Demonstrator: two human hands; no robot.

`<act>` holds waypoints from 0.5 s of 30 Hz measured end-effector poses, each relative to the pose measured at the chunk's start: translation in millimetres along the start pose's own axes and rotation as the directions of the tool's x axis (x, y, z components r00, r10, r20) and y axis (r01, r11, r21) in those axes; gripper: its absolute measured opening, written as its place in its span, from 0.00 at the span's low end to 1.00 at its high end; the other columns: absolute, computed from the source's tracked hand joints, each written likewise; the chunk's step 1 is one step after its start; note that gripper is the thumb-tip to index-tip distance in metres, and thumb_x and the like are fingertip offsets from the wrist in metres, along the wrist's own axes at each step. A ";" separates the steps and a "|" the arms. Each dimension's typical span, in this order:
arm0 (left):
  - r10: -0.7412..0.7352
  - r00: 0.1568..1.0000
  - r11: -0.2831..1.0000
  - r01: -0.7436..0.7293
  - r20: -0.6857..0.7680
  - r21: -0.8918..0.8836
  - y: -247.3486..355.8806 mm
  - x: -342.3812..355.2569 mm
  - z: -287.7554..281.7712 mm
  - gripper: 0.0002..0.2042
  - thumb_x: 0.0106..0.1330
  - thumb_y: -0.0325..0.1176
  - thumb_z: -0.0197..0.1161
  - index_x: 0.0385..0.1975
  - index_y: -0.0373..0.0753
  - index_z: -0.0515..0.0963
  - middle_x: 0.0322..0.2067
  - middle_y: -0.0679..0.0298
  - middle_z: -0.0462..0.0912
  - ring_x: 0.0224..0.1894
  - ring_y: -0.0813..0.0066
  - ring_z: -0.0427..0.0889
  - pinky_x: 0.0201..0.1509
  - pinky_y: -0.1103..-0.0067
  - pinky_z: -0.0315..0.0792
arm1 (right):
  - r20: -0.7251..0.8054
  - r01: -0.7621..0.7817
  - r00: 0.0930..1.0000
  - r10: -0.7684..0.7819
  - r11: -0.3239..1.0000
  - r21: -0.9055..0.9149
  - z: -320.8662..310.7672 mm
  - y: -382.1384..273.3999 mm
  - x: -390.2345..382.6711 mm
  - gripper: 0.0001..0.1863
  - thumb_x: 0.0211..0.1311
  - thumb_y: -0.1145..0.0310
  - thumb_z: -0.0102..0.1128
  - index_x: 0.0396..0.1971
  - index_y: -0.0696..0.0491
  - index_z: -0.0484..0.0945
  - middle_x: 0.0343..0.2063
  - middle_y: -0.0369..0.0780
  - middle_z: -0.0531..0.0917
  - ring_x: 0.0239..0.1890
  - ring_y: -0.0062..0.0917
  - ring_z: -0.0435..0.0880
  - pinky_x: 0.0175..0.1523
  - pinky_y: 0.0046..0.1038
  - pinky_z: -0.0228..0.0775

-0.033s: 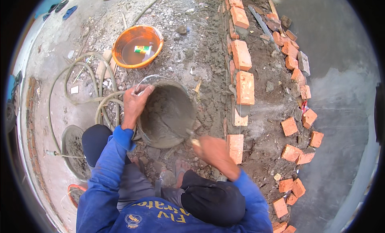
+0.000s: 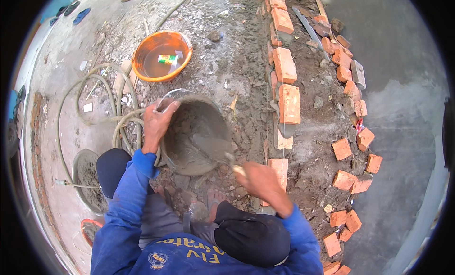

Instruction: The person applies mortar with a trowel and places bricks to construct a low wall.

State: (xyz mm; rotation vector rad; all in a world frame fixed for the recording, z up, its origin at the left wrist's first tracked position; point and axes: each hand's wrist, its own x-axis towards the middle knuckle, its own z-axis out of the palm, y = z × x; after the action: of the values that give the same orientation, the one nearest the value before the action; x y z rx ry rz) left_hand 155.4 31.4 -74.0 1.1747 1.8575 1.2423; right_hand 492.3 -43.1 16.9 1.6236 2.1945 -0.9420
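Observation:
A round bucket stands tilted between my feet, holding wet grey mortar with a groove across its surface. My left hand is closed on the bucket's far-left rim, by its thin wire handle. In my right hand is a trowel, gripped by its light wooden handle at the bucket's right edge. The trowel's blade is blurred and partly lost against the mortar. Just right of my right hand, a brick sits in the low course along a taut string.
An orange basin of murky water with a small packet stands beyond the bucket. A hose lies coiled at left, near a grey tub. Loose bricks lie scattered right of the brick course. Sandals are at the far left.
My right hand and the trowel have shifted slightly to the right, away from the mortar. My left hand stays on the rim, and the bucket has barely moved.

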 end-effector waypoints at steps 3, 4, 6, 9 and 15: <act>0.256 0.962 0.914 -0.207 -0.098 0.349 23.2 1.6 -10.7 0.31 0.64 0.41 0.76 0.64 0.33 0.76 0.56 0.45 0.84 0.62 0.57 0.82 0.68 0.67 0.71 | -0.164 0.013 0.986 0.036 0.958 0.286 -49.1 36.3 -54.3 0.21 0.74 0.52 0.58 0.51 0.55 0.82 0.32 0.49 0.87 0.34 0.40 0.88 0.41 0.42 0.78; 0.427 0.896 0.804 -0.315 -0.122 0.505 34.7 0.3 -13.4 0.32 0.64 0.41 0.76 0.65 0.33 0.76 0.57 0.44 0.83 0.64 0.56 0.80 0.70 0.67 0.70 | -0.176 -0.014 0.980 0.095 0.912 0.410 -59.1 50.9 -64.4 0.22 0.75 0.52 0.57 0.54 0.55 0.80 0.30 0.46 0.86 0.31 0.34 0.88 0.40 0.37 0.79; 0.603 0.789 0.694 -0.444 -0.120 0.567 59.4 4.0 -12.1 0.30 0.64 0.40 0.76 0.64 0.34 0.78 0.61 0.47 0.82 0.66 0.55 0.78 0.73 0.67 0.67 | -0.288 0.001 0.915 0.282 0.714 0.700 -62.9 87.6 -71.1 0.20 0.76 0.56 0.57 0.55 0.56 0.80 0.27 0.37 0.82 0.28 0.21 0.82 0.34 0.28 0.74; 0.474 0.874 0.861 -0.486 0.109 0.150 93.9 25.6 38.7 0.26 0.66 0.39 0.74 0.61 0.33 0.80 0.60 0.49 0.83 0.64 0.57 0.80 0.70 0.68 0.69 | -0.385 -0.010 0.811 0.440 0.669 0.744 -71.2 156.2 -48.9 0.19 0.77 0.59 0.56 0.55 0.57 0.79 0.27 0.34 0.79 0.24 0.15 0.76 0.29 0.25 0.68; -0.019 0.801 0.990 0.101 0.598 -0.104 119.3 86.1 232.0 0.31 0.70 0.47 0.70 0.64 0.28 0.76 0.57 0.52 0.83 0.56 0.63 0.83 0.61 0.70 0.75 | -0.607 0.050 0.647 0.463 0.768 0.639 -66.5 268.2 47.4 0.23 0.75 0.56 0.53 0.58 0.57 0.77 0.41 0.50 0.86 0.41 0.43 0.86 0.48 0.42 0.75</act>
State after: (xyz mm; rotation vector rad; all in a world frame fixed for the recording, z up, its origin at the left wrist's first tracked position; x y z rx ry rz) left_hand 354.4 219.4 -51.5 1.2417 1.3061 0.8069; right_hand 734.7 79.9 -51.8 2.9848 2.1120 -1.1156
